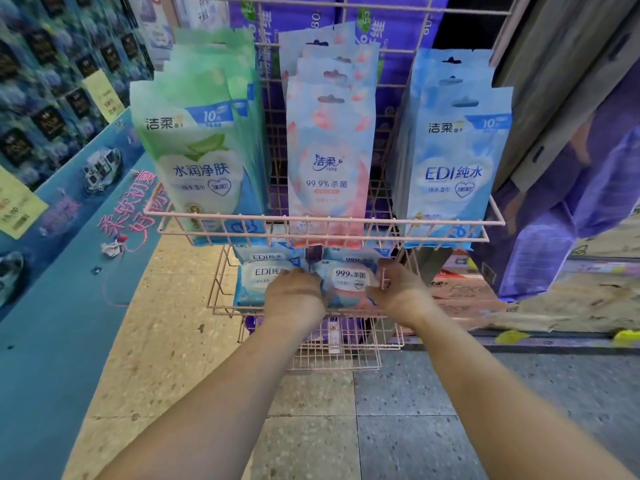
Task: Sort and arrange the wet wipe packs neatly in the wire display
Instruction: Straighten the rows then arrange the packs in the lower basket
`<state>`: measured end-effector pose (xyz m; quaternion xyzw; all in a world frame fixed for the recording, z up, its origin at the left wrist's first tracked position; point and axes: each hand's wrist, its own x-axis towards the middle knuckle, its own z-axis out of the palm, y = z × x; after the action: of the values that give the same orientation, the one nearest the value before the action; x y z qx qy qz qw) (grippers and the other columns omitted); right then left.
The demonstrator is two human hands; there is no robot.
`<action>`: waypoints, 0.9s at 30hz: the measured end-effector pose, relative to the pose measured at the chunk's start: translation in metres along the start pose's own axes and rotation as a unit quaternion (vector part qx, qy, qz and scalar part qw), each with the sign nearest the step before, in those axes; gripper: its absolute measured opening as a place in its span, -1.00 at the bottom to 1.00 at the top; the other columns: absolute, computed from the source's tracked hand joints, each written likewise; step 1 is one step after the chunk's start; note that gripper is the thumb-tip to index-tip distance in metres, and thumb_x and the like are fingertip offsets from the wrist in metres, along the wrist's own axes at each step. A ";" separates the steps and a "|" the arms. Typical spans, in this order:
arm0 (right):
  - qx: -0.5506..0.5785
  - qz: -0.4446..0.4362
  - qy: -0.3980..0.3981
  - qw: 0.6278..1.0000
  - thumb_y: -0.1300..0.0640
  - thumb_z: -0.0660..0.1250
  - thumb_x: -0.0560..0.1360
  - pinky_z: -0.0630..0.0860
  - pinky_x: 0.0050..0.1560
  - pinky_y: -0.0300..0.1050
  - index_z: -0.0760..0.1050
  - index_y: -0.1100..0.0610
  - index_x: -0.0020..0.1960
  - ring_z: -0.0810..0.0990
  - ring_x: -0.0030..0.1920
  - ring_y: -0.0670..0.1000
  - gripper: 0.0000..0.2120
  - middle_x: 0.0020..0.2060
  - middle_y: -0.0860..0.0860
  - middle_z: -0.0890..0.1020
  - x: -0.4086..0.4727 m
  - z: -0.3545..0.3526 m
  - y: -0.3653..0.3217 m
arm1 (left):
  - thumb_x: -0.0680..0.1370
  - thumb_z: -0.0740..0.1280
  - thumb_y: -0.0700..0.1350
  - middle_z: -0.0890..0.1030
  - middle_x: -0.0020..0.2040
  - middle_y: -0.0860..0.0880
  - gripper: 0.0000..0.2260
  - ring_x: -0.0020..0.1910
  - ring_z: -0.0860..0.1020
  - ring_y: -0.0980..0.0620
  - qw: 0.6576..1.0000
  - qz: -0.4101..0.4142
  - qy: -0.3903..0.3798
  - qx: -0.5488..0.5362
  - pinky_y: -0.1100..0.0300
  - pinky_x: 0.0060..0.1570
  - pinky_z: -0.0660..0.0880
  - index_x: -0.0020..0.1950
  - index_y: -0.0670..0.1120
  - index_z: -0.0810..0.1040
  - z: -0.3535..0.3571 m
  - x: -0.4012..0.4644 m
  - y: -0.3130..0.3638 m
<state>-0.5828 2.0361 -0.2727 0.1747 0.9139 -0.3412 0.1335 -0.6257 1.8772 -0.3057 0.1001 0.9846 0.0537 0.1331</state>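
Note:
A pink wire display (322, 221) holds three upright stacks on its top shelf: green packs (197, 157) at left, pink packs (329, 161) in the middle, blue packs (453, 157) at right. On the middle shelf lie blue EDI packs (263, 275) on the left and a pink 99.9% pack (349, 280) on the right. My left hand (294, 292) grips the pink pack's left edge. My right hand (398, 289) grips its right edge by the shelf's wire side. More packs lie behind, half hidden under the top shelf.
A lower wire shelf (336, 355) sits beneath my hands. A blue printed counter (69, 271) runs along the left. Purple packaged goods (554, 220) and cartons (460, 292) crowd the right. Tiled floor (346, 427) lies below.

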 end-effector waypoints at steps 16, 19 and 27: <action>0.294 0.014 -0.015 0.956 0.25 0.48 0.37 0.53 0.12 -0.07 0.40 0.13 0.25 0.61 0.04 0.00 -0.50 0.13 0.04 0.60 0.064 0.020 0.030 | 0.21 0.62 -0.11 0.62 0.06 -0.05 -0.37 0.04 0.61 -0.06 0.882 -0.136 0.010 -0.452 -0.06 0.13 0.55 0.15 -0.09 0.36 -0.002 0.035 -0.097; 0.276 -0.008 -0.037 0.960 0.28 0.41 0.44 0.51 0.11 -0.08 0.38 0.11 0.26 0.59 0.09 0.05 -0.56 0.12 0.04 0.58 0.062 0.022 0.029 | 0.32 0.57 -0.15 0.61 0.03 -0.03 -0.49 -0.01 0.61 -0.04 0.880 -0.106 0.006 -0.463 -0.01 -0.02 0.60 0.15 -0.07 0.38 -0.001 0.032 -0.102; 0.254 0.000 -0.067 0.965 0.25 0.34 0.49 0.49 0.17 -0.05 0.32 0.06 0.29 0.57 0.11 0.06 -0.59 0.16 0.06 0.55 0.066 0.023 0.021 | 0.45 0.45 -0.18 0.58 0.10 -0.04 -0.60 0.03 0.57 -0.04 0.888 -0.063 -0.036 -0.454 0.17 -0.11 0.51 0.21 -0.06 0.38 -0.003 0.033 -0.096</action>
<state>-0.6312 2.0508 -0.3258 0.1798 0.7861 -0.5732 0.1454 -0.6748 1.7907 -0.3239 -0.0320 0.8514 0.4828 0.2026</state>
